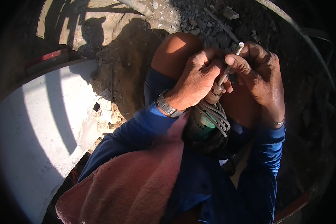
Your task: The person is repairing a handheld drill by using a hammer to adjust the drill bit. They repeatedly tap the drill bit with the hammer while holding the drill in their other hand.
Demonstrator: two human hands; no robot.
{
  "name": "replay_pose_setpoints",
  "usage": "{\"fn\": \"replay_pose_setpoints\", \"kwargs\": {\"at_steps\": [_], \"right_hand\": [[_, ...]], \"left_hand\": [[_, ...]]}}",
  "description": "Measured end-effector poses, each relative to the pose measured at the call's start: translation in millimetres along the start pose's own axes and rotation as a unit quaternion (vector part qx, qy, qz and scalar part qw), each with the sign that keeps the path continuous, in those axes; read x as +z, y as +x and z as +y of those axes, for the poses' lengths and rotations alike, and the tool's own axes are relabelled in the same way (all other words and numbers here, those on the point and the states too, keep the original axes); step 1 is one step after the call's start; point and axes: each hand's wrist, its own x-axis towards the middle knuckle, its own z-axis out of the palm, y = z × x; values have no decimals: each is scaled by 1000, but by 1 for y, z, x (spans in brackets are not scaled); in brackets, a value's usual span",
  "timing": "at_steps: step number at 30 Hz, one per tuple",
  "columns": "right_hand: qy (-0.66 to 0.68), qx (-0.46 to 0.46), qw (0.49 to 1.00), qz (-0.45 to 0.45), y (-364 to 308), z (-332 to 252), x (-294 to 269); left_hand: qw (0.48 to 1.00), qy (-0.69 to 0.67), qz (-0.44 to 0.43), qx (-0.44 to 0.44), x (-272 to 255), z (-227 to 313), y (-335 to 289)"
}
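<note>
A green power drill (202, 126) rests between my legs with its metal chuck (214, 94) tilted up and away from me. From the chuck sticks a drill bit (240, 46) with a pale tip. My right hand (263, 74) pinches the upper part of the bit between thumb and fingers. Curled around the bit just above the chuck is my left hand (196, 80), closed, its fingertips partly hidden. A grey power cord (219, 115) is looped in a bundle around the drill, below the chuck. The drill's rear end is in shadow.
A pink cloth (130, 183) hangs down in front of me at the lower left. To the left lies a large white slab (33, 130) with a broken edge. Stone rubble (205, 28) covers the ground ahead, and a long curved strip (298, 30) arcs at the upper right.
</note>
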Motion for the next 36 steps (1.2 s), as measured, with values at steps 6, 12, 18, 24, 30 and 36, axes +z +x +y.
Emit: {"fn": "replay_pose_setpoints", "kwargs": {"at_steps": [6, 12, 18, 24, 30, 36], "right_hand": [[47, -28, 998, 26, 2, 13, 7], [-15, -4, 992, 126, 18, 15, -31], [-126, 109, 981, 102, 48, 193, -56], [-311, 69, 945, 76, 20, 220, -2], [-474, 10, 880, 27, -19, 35, 35], [-438, 29, 893, 103, -22, 54, 53]], "left_hand": [[987, -11, 89, 131, 0, -3, -10], [979, -29, 19, 202, -21, -20, -26], [977, -15, -16, 213, -25, -26, -38], [981, 23, 16, 191, -29, -26, -48], [983, 12, 1, 185, -31, -23, -41], [972, 99, -5, 212, -29, -27, -39]]}}
